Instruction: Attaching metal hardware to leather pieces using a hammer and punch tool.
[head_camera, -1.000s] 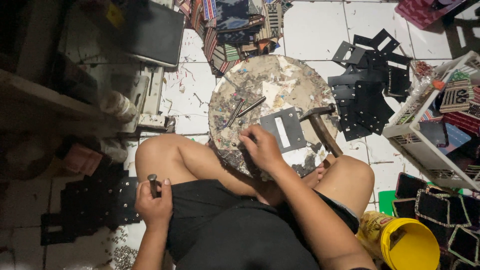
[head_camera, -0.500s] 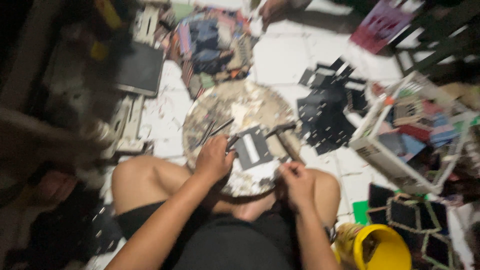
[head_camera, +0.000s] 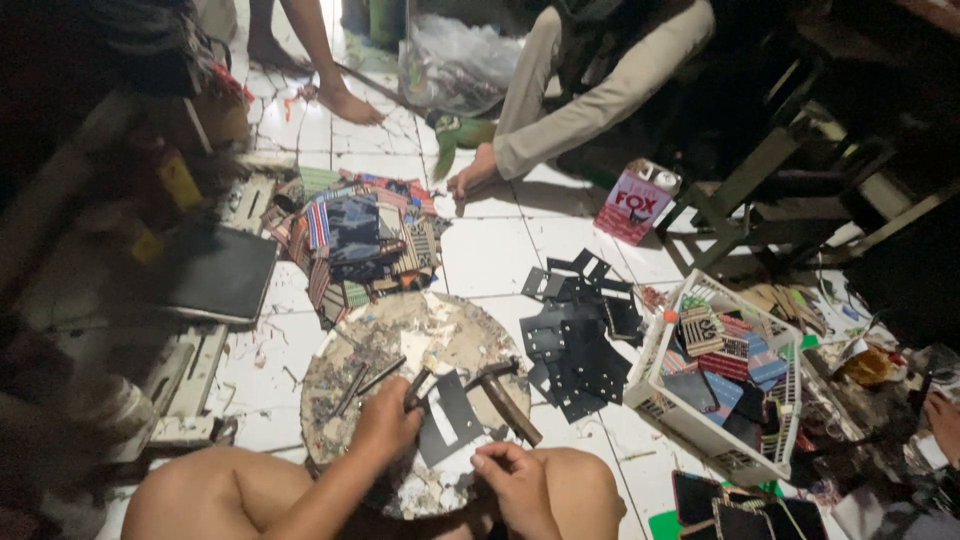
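Observation:
A round, scarred wooden block (head_camera: 440, 335) sits on the tiled floor between my bare knees. On it lies a dark grey cut piece (head_camera: 447, 420) with a rectangular hole. My left hand (head_camera: 385, 428) is closed around a short metal punch (head_camera: 414, 386) standing at the piece's left edge. A hammer (head_camera: 508, 397) rests on the block to the right of the piece. My right hand (head_camera: 515, 482) lies with curled fingers at the block's near edge, just below the hammer handle; whether it holds anything is hidden.
Two loose metal punches (head_camera: 362, 384) lie on the block's left. Black cut pieces (head_camera: 580, 345) are piled to the right, beside a white basket (head_camera: 648, 372) of patterned pieces. A stack of patterned fabric (head_camera: 360, 245) lies beyond. Another person (head_camera: 590, 90) sits at the far side, near a pink box (head_camera: 635, 205).
My left hand came from beside my thigh to the block with the punch. My right hand left the grey piece and drew back to the near edge. The view tilted up.

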